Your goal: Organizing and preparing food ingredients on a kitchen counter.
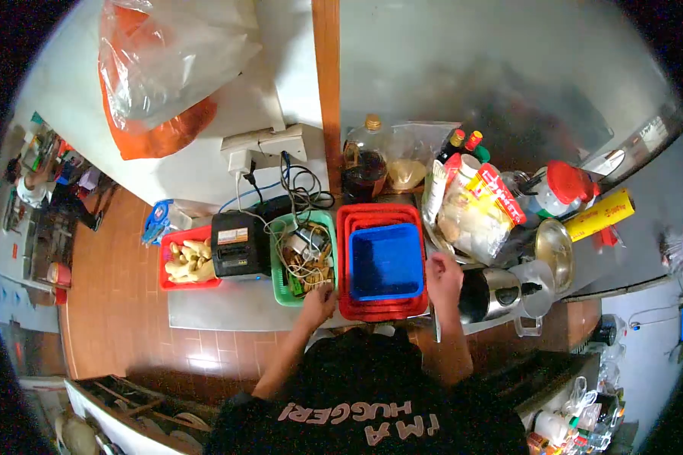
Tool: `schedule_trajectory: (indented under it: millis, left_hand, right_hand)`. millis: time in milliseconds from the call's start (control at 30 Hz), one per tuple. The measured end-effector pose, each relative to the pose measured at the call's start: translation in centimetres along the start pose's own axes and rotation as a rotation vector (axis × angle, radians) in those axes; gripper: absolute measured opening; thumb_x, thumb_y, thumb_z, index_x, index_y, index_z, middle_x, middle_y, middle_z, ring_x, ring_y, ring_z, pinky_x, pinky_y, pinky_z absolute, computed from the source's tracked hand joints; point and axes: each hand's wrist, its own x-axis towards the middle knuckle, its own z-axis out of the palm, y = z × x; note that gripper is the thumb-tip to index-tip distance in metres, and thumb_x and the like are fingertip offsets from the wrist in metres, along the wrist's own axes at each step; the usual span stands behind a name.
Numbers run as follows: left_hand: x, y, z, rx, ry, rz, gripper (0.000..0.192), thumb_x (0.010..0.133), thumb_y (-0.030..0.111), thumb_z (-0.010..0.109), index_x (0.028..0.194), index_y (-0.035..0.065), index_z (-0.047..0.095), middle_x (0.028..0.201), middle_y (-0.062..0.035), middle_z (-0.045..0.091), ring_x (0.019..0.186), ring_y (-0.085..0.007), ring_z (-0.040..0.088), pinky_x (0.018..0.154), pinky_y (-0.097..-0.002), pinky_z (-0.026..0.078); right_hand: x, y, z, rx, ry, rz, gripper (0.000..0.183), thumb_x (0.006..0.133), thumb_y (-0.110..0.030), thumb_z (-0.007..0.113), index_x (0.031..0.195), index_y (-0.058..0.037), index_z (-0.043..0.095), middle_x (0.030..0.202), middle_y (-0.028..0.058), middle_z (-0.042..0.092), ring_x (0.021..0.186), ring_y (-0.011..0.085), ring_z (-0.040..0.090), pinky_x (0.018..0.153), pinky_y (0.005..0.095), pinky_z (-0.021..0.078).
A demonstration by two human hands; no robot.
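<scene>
Directly before me, a blue plastic basket rests in a stack of red plastic baskets. My left hand is at the stack's lower left, by the front edge of a green plastic basket that holds cables and small items; whether its fingers hold anything is unclear. On the right side of the stack, my right hand has curled fingers close to the rim, and its grip cannot be made out. Farther left, a red basket holds pieces that look like ginger root.
A black label printer or similar device stands between baskets. A steel kettle, clear plastic jug, bagged food and yellow roll box crowd the right. A dark-filled bottle stands behind. Another person is far left.
</scene>
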Motion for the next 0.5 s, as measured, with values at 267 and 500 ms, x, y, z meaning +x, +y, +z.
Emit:
schedule_trajectory:
  millis: [267,500]
  left_hand:
    - [-4.4,-3.4,-0.8,-0.569,0.160,-0.257,0.017,0.086,0.011,0.048,0.096,-0.0012,0.056,0.062,-0.0086,0.059,0.051,-0.0142,0.056,0.050,-0.0278,0.045]
    - [-8.9,-2.4,-3.2,-0.569,0.262,-0.285,0.019,0.086,0.012,0.050,0.099,-0.0014,0.054,0.069,-0.0103,0.060,0.061,-0.0143,0.058,0.056,-0.0265,0.047]
  right_hand:
    - [13.5,-5.6,6.2,0.198,-0.149,-0.159,0.039,0.072,-0.024,0.071,0.098,0.0007,0.057,0.087,0.0123,0.062,0.073,0.0189,0.061,0.067,0.0308,0.0484]
    - [17.4,-7.7,14.7,0.013,0.108,-0.166,0.086,0.059,-0.031,0.080,0.125,0.0018,0.034,0.118,0.0242,0.047,0.112,0.0377,0.044,0.094,0.0426,0.0367]
